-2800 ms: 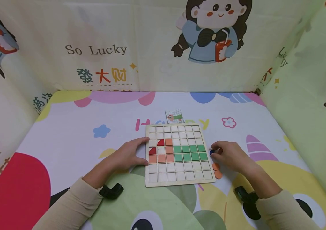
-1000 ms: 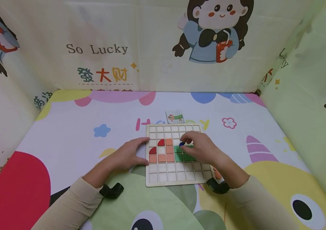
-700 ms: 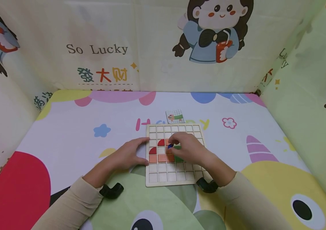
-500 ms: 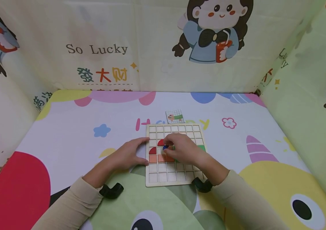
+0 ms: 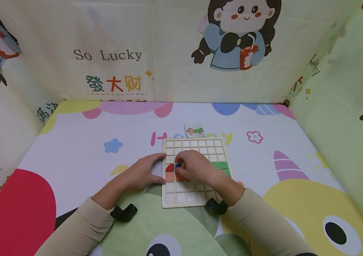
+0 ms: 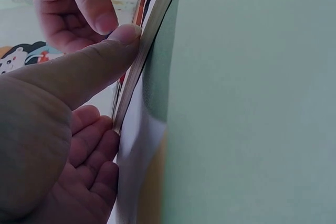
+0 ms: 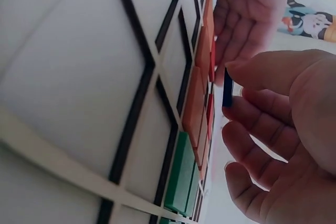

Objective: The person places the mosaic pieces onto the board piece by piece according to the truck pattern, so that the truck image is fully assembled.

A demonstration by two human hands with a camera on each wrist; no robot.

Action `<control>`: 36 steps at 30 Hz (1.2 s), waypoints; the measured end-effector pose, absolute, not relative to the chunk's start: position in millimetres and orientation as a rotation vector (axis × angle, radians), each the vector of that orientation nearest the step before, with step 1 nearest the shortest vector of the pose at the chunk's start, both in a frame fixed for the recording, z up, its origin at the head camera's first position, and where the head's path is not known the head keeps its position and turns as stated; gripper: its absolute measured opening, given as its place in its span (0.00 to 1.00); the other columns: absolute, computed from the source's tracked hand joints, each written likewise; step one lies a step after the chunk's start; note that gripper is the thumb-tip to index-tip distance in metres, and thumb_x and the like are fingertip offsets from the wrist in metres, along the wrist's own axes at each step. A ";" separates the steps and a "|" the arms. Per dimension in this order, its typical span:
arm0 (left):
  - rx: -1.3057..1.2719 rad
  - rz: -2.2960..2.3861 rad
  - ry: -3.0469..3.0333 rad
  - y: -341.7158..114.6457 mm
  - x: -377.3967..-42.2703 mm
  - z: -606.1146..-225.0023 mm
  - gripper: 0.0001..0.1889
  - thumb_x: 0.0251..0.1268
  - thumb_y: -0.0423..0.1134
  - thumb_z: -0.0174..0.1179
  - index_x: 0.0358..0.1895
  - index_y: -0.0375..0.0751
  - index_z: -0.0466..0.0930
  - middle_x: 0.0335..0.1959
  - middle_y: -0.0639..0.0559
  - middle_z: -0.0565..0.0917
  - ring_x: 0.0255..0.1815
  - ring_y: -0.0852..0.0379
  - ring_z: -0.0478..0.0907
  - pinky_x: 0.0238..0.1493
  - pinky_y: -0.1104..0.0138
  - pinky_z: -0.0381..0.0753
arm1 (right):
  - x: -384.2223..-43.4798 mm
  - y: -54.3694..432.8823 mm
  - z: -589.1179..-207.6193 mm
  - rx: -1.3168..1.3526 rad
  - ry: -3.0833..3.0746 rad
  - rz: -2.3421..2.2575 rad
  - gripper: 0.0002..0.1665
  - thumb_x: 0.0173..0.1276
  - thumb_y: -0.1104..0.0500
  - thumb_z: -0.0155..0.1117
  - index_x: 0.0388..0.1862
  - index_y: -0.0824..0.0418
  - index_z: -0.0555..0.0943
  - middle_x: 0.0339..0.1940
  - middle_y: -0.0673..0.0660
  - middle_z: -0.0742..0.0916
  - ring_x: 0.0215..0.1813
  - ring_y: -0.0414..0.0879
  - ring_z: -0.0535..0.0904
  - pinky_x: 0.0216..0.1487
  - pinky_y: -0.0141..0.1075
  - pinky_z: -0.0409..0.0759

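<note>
A square wooden grid board [image 5: 181, 205] lies flat on the table. My left hand [image 5: 141, 172] rests at its left edge, thumb and forefinger spread, both tips touching the rim. Over the left part of the grid, my right hand [image 5: 197, 167] pinches a small flat dark blue piece [image 7: 228, 88] between thumb and fingertips. The piece stands apart from the board in the right wrist view. A red rounded piece [image 5: 170, 168], an orange square [image 5: 170, 176] and green squares [image 5: 224, 165] sit in the cells. My right hand hides several other pieces.
A small picture card [image 5: 195, 130] with a coloured grid pattern lies behind the board. Beyond the board's right edge, part of a loose orange piece [image 5: 240, 184] shows past my forearm. A printed cloth [image 5: 130, 121] covers the table, with decorated walls around it.
From beside the board's right edge, my right hand has carried the dark blue piece leftward across the green squares to the board's left part. My left hand has stayed put.
</note>
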State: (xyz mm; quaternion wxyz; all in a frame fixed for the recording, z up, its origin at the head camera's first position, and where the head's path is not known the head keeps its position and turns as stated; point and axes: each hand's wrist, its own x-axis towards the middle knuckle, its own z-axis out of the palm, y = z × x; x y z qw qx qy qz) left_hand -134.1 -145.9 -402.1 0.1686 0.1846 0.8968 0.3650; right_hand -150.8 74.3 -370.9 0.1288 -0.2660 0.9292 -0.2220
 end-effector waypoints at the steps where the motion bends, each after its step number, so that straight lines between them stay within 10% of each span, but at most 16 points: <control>1: 0.527 1.039 2.549 -145.9 -134.0 -402.0 0.45 0.55 0.46 0.76 0.75 0.39 0.63 0.72 0.44 0.68 0.72 0.43 0.63 0.71 0.48 0.63 | -151.2 73.7 -371.4 -0.773 2.702 -0.630 0.13 0.68 0.59 0.67 0.50 0.59 0.84 0.40 0.50 0.86 0.43 0.45 0.77 0.51 0.39 0.78; 36: 0.508 1.040 2.536 -145.3 -134.6 -401.7 0.46 0.55 0.47 0.76 0.76 0.39 0.62 0.73 0.45 0.67 0.73 0.43 0.61 0.72 0.48 0.61 | -150.5 75.3 -375.4 -0.804 2.694 -0.619 0.10 0.70 0.64 0.63 0.47 0.58 0.86 0.39 0.50 0.87 0.42 0.45 0.79 0.51 0.38 0.79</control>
